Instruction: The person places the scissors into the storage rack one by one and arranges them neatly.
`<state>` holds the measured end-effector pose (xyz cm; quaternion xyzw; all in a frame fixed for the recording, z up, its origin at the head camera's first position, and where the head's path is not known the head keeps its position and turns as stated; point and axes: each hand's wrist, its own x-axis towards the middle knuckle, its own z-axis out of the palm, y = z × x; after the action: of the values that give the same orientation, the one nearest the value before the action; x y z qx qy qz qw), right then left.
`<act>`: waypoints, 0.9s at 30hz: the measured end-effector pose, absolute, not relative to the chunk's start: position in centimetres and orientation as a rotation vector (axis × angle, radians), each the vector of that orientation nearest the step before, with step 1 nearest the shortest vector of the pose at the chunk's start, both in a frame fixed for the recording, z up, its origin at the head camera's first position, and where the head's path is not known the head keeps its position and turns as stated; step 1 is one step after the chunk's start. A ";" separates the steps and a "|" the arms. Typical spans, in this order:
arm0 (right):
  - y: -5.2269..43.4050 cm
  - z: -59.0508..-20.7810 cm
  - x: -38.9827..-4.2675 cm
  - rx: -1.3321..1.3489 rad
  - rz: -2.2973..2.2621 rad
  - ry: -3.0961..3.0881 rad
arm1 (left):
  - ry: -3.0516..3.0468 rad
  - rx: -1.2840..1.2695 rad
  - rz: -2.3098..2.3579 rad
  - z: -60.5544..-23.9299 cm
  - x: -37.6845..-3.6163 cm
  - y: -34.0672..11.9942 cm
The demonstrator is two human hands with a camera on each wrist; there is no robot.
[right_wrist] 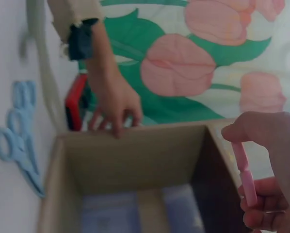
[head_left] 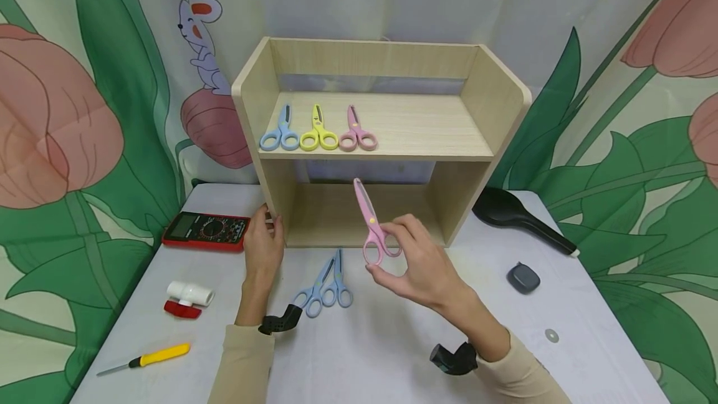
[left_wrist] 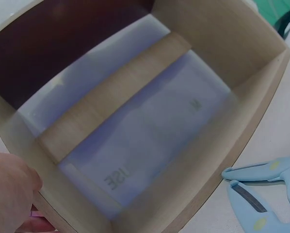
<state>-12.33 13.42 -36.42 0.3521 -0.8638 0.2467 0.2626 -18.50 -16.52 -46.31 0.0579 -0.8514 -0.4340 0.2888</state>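
Note:
My right hand (head_left: 429,270) holds pink scissors (head_left: 371,219) by the handle loops, blades pointing up, in front of the lower compartment of a two-tier wooden shelf (head_left: 370,158). In the right wrist view, the thumb and curled fingers of this hand grip the pink handle (right_wrist: 249,187). My left hand (head_left: 263,245) grips the front edge of the shelf's left side panel, low down. On the upper board lie blue scissors (head_left: 280,131), yellow scissors (head_left: 318,132) and another pink pair (head_left: 357,133) in a row. Two pairs of blue scissors (head_left: 331,285) lie on the table between my hands.
Left of the shelf are a red multimeter (head_left: 206,230), a white valve (head_left: 191,293) with a red handle, and a yellow-handled screwdriver (head_left: 162,355). To the right lie a black ladle (head_left: 518,214), a small dark grey box (head_left: 523,277) and a round washer (head_left: 552,335).

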 end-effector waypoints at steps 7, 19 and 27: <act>14.6 -31.5 -15.0 0.860 0.658 -2.268 | -2.267 0.136 -1.156 -46.2 -18.4 -16.5; 14.7 -27.3 -21.8 0.634 0.684 -2.447 | -2.247 0.124 -1.132 -46.4 -18.4 -16.5; 14.4 -25.9 -24.0 0.573 0.776 -2.647 | -2.263 0.134 -1.139 -46.3 -18.4 -16.5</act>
<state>-23.99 14.36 -25.92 0.2008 -0.9272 0.2718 0.1616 -18.44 -16.53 -46.28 0.0504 -0.8516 -0.4285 0.2977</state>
